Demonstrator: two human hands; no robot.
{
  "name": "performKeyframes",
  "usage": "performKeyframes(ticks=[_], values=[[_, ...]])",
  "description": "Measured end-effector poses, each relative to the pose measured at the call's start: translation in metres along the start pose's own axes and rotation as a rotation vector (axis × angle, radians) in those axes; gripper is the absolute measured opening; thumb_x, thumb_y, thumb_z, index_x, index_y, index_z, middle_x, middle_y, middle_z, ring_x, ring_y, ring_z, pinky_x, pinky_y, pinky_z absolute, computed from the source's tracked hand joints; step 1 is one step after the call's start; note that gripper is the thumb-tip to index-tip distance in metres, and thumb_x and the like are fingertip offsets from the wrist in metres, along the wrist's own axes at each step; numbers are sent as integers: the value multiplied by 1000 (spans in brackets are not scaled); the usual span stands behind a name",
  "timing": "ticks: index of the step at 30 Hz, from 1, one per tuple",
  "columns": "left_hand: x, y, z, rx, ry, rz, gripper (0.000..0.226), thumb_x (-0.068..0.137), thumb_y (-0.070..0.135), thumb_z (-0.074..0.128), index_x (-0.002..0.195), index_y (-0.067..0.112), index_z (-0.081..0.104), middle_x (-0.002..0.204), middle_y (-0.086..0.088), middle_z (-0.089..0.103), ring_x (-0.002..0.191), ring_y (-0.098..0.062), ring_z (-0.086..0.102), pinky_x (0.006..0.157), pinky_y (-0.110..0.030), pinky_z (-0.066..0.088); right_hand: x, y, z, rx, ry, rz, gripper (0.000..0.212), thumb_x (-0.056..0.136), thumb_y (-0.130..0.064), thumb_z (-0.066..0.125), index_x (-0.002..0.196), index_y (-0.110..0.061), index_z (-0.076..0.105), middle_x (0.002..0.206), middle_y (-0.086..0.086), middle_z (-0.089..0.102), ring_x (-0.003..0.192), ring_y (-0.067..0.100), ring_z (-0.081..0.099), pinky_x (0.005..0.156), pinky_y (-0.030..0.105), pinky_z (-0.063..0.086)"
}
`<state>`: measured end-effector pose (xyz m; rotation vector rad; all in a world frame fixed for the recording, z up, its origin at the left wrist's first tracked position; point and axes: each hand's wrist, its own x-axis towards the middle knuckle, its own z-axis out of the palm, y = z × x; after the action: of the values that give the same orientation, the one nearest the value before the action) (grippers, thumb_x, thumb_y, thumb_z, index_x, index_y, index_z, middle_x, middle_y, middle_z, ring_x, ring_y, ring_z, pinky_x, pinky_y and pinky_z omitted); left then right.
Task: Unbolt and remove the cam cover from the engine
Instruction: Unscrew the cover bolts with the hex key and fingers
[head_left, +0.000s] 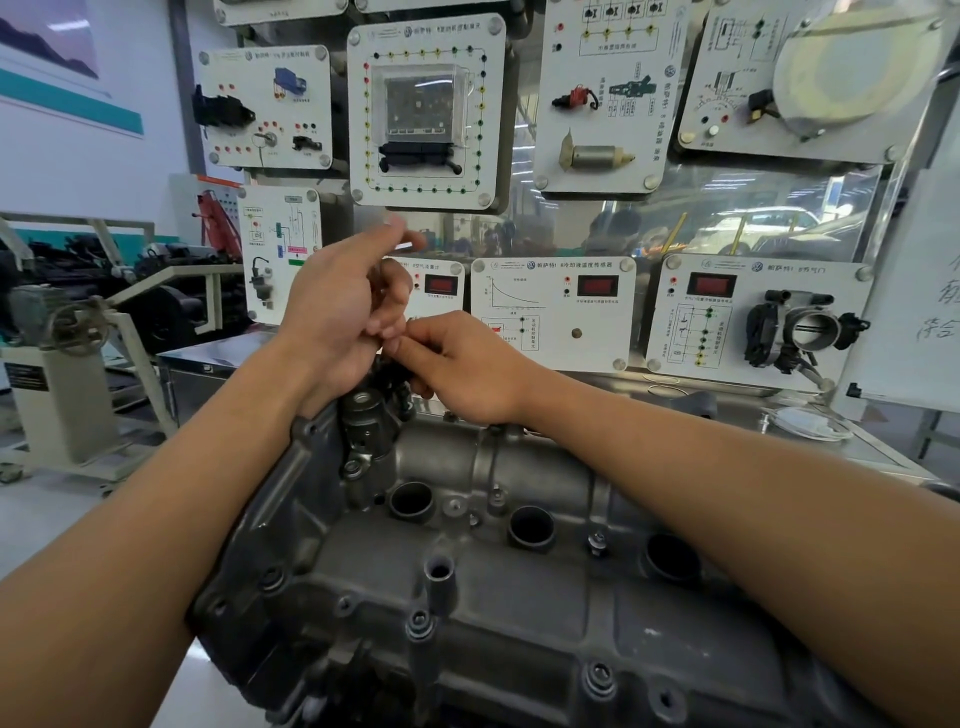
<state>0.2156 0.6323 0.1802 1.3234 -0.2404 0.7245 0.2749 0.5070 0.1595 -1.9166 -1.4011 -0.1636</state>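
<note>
- Left grip (337, 312): raised over the far left end of the cover, thumb lifted, fingers curled inward. I cannot tell whether they hold anything.
- Dark fitting (390, 371): a small black part on top of the cylindrical housing at the cover's far left corner, between the two grips.
- Right grip (462, 369): narrow, fingertips pinching the dark fitting and touching the left grip's fingers.
- Cam cover (519, 587): grey cast metal, near centre, under both forearms. I judge it stiff, fairly heavy and possibly oily. I would take it by the outer flanges at opposite ends and lift it level, never by the fitting.
- Bolts (600, 675): several sit in place along the near edge, so I judge the cover not yet free.
- Tabletop (857, 447): steel, far right, beyond the engine.
</note>
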Motion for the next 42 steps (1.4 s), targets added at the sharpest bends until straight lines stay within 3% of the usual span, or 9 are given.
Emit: performKeyframes(ticks=[5, 10, 18, 21, 25, 28, 33, 37, 42], values=[[-3, 1, 2, -13, -32, -13, 36, 106, 38, 40, 91, 12, 61, 55, 3, 54, 41, -9, 27, 43, -21, 28, 1, 1, 0, 10, -8, 3, 38, 104, -16, 48, 67, -10, 51, 61, 6, 52, 43, 1, 40, 52, 16, 32], [-5, 4, -1, -220, -12, -86, 37, 109, 36, 27, 81, 19, 45, 60, 3, 54, 46, -10, 34, 49, -23, 35, 0, 1, 0, -13, 7, -3, 38, 104, -17, 48, 72, 1, 57, 67, 14, 57, 51, 7, 42, 58, 24, 37], [-5, 4, -7, -307, -9, -83, 44, 105, 39, 41, 68, 19, 53, 68, 1, 63, 55, -12, 55, 52, -23, 44, 0, 2, 0, 25, 29, 3, 49, 105, -25, 47, 77, 13, 59, 63, 13, 58, 47, 6, 42, 53, 20, 37], [-6, 2, -9, -252, -80, -49, 39, 102, 35, 48, 68, 21, 62, 76, 3, 69, 62, -10, 58, 58, -23, 47, 0, 2, 0, 32, 40, 8, 49, 106, -25, 44, 77, 11, 62, 60, 8, 58, 44, 2, 43, 53, 16, 36], [-8, 1, -2, -9, -137, 127, 12, 88, 28, 63, 91, 16, 62, 76, 3, 68, 56, -8, 49, 54, -22, 40, 1, 2, -1, 53, 34, 3, 46, 107, -23, 40, 68, -11, 60, 56, -1, 55, 41, 0, 45, 52, 13, 34], [-9, 1, 7, 193, -54, 209, 9, 88, 25, 68, 88, 16, 64, 60, 1, 63, 41, -10, 37, 44, -23, 33, 0, 2, -1, 54, 24, -18, 47, 107, -20, 41, 70, 4, 57, 59, 4, 56, 41, -1, 43, 49, 12, 33], [-5, 1, 11, 291, 128, 167, 24, 106, 22, 48, 91, 14, 65, 44, 0, 53, 33, -9, 35, 38, -18, 29, 2, 5, 0, 27, 5, -35, 36, 103, -12, 49, 79, 11, 60, 57, -1, 53, 44, 1, 42, 51, 14, 32], [-6, 2, 5, 49, 25, 33, 39, 108, 31, 36, 93, 10, 65, 54, -2, 58, 43, -14, 39, 47, -25, 33, 3, 5, -1, 12, 9, -25, 33, 102, -13, 52, 76, 5, 61, 59, 2, 54, 49, 6, 42, 54, 19, 34], [-7, 3, -2, -229, 71, -56, 30, 105, 30, 43, 81, 16, 55, 65, -1, 63, 55, -13, 53, 56, -25, 45, 2, 5, 0, 25, 7, -24, 36, 103, -13, 49, 79, 12, 58, 64, 10, 55, 58, 15, 45, 60, 29, 38]])
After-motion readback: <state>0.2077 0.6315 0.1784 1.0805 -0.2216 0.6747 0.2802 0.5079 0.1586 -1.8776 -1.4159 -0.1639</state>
